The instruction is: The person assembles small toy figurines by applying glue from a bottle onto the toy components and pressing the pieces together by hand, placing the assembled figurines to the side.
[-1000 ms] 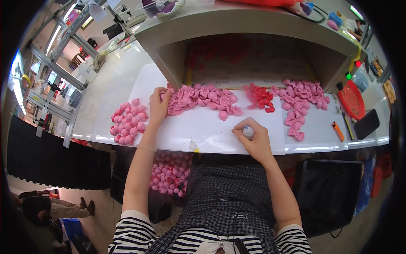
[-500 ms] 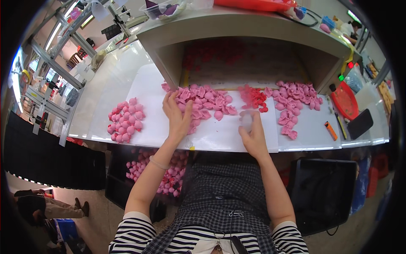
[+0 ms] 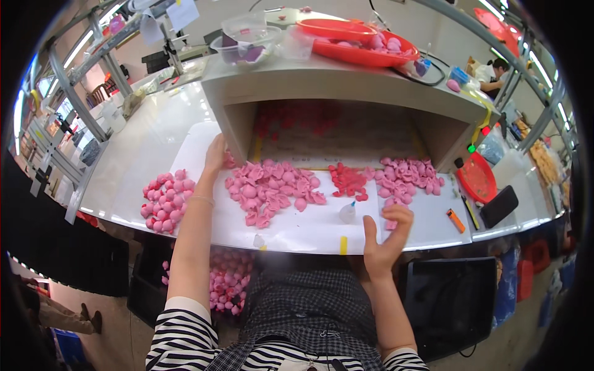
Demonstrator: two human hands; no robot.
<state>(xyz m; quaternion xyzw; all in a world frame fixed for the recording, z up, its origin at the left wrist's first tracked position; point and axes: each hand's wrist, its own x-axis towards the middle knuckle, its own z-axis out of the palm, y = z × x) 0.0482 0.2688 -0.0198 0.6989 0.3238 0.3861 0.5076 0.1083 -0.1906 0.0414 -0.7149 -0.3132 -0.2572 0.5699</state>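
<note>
My left hand reaches out to the box's left wall, its fingers stretched along the outside and partly hard to see. Beside it lies the edge of a pile of pink rubbery-looking pieces, some round and some petal-like. My right hand hovers over the table's front part, thumb and fingers apart, holding nothing. Just left of it a small translucent squeeze bottle with a blue tip stands upright on the white sheet. Small red pieces lie behind the bottle, with a second pink pile to their right.
The grey open-fronted box stands at the back, red trays on top. At left lies a heap of pink balls. An orange lighter, a phone and a red dish are at right. More balls fill a bin below.
My right hand has let go of the squeeze bottle and moved off to its right. My left hand has left the pink pile for the box's left wall. The view has tilted up.
</note>
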